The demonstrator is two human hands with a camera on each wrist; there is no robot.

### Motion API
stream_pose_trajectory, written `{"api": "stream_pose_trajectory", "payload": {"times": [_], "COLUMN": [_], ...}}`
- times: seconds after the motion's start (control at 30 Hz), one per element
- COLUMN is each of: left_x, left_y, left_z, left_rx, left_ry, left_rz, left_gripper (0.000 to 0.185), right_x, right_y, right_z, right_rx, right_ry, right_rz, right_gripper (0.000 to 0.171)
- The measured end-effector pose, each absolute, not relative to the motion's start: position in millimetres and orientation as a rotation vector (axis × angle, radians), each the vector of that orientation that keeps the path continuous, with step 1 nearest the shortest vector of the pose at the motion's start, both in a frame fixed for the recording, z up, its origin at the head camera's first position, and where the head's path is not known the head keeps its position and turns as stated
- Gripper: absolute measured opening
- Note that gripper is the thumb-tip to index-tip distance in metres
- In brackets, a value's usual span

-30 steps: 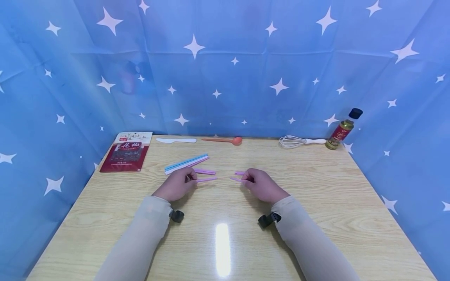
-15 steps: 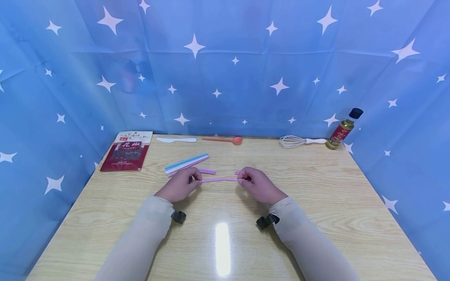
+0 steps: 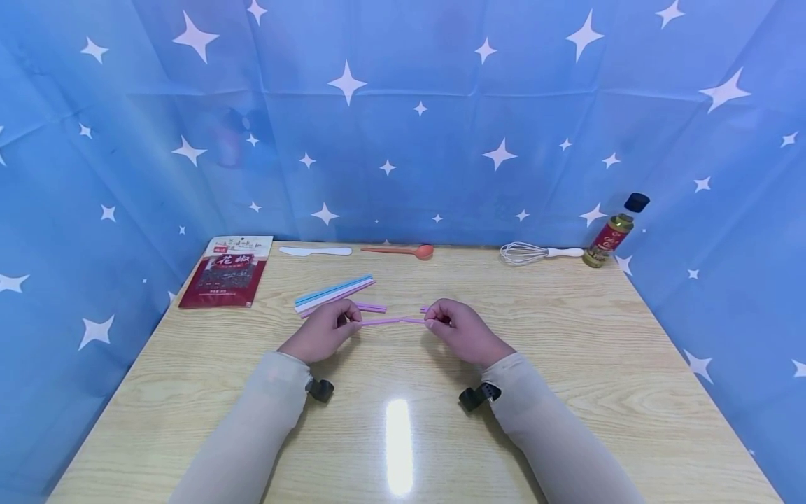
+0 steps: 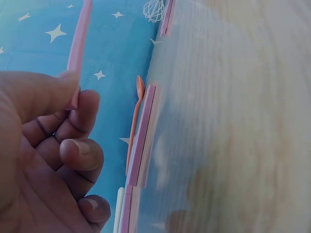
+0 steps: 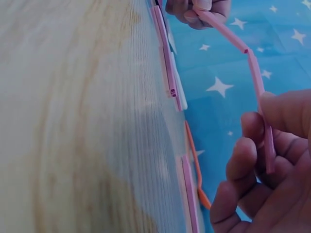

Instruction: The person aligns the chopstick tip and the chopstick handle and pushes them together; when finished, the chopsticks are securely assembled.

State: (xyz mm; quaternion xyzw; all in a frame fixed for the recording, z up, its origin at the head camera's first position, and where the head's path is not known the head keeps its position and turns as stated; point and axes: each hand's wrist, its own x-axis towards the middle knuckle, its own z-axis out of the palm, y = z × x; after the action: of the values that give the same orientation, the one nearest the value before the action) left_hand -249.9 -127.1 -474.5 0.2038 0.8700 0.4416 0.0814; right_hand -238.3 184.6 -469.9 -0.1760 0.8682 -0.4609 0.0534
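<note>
Both hands hover over the middle of the wooden table (image 3: 567, 364). My left hand (image 3: 350, 323) pinches one pink strip (image 3: 380, 322) between thumb and fingers; the same strip (image 4: 77, 46) shows in the left wrist view. My right hand (image 3: 434, 322) pinches a second pink strip (image 5: 260, 92). The two strips meet end to end at a joint (image 5: 247, 51) between the hands, at a slight angle. Just behind the left hand lies a bundle of blue, white and pink strips (image 3: 334, 292), with a loose pink strip (image 3: 369, 307) beside it.
A red spice packet (image 3: 228, 271) lies at the back left. Along the back edge are a white plastic knife (image 3: 315, 251), an orange spoon (image 3: 403, 250), a whisk (image 3: 535, 253) and an oil bottle (image 3: 613, 232). Blue starred cloth walls in three sides.
The hands have come together. The two pink strips, apart a second ago, now touch end to end and sit slightly higher above the table.
</note>
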Motion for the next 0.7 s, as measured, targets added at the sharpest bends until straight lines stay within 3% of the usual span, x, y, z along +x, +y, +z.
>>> {"api": "stream_pose_trajectory", "payload": {"times": [0.7], "left_x": [-249.2], "left_y": [-126.6], "left_z": [-474.0], "left_rx": [0.593], "left_ry": [2.567], "left_rz": [1.376], "left_gripper": [0.006], "right_x": [-239.1], "right_y": [186.8], "right_z": [-468.1], "right_rx": [-0.545], "right_ry": [2.636], "right_rz": [-1.369], "right_gripper": [0.009]}}
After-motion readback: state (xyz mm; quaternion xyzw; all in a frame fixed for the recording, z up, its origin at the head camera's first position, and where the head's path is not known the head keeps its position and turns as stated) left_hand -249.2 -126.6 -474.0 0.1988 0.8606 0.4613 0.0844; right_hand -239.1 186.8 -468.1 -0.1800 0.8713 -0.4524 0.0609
